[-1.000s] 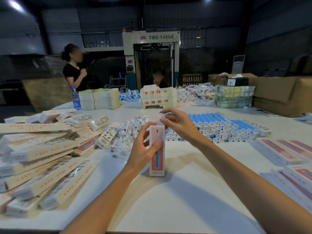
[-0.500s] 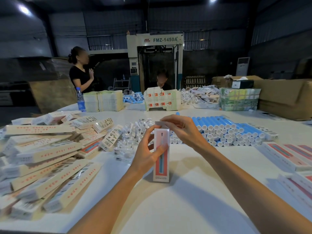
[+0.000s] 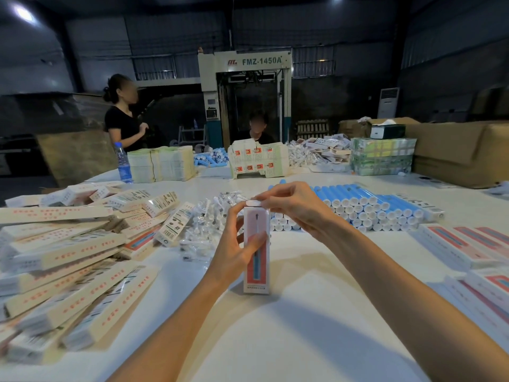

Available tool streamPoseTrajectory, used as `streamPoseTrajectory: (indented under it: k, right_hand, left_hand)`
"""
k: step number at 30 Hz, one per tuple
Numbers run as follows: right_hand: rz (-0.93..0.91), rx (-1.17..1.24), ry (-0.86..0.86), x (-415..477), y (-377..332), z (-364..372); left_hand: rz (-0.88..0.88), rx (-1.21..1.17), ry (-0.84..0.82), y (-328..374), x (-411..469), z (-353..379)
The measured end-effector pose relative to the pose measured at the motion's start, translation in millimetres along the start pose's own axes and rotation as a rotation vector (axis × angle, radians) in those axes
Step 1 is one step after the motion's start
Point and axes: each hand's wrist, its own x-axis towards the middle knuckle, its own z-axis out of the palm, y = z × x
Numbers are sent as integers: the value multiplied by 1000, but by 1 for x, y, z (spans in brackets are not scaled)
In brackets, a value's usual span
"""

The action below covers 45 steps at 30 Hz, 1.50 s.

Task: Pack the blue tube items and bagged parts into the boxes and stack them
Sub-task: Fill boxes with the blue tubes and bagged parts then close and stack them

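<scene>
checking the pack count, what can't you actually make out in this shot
Head view only.
- Contents of the upright box: hidden by its walls and the right hand pinching its top.
- Box's left side: covered by the left hand.
- Print on the piled boxes at left: blurred.
- Flat boxes at right: cut off by the frame edge.

- Box (image 3: 260,271): I see it standing upright, pink-red front toward me, its white flap (image 3: 252,203) raised on top; left hand (image 3: 234,257) grips its side, right hand (image 3: 297,208) pinches the flap.
- Tubes (image 3: 358,201): blue, white-capped, lying stacked in rows behind the box, to the right.
- Bagged parts (image 3: 209,219): a clear heap behind the box, to the left.
- Boxes (image 3: 68,249): a loose cream pile at far left.
</scene>
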Motion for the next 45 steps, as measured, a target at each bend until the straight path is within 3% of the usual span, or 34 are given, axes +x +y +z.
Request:
streamPoseTrajectory:
  k: [7,14,28,33,36,42,45]
  right_hand:
    - [68,-80,-59,5,-10,3]
    - [-4,-217,-21,-6,-13,4]
    - [-223,-179,145,-28,24,27]
    - [-230,-338,167,-37,44,47]
    - [-136,-340,142,-44,51,58]
    - [-85,-853,24,-58,54,60]
    - [-120,-1067,-2,-66,62,65]
  left_hand:
    - [-11,-71,49,3,-1,1]
    - [37,-72,3,7,-3,-1]
    - [70,-89,51,7,-2,1]
    - [26,-76,149,-2,4,0]
    - [-30,-45,217,-12,5,-2]
    - [-260,-161,353,-26,8,-3]
    - [-332,-221,320,-33,7,3]
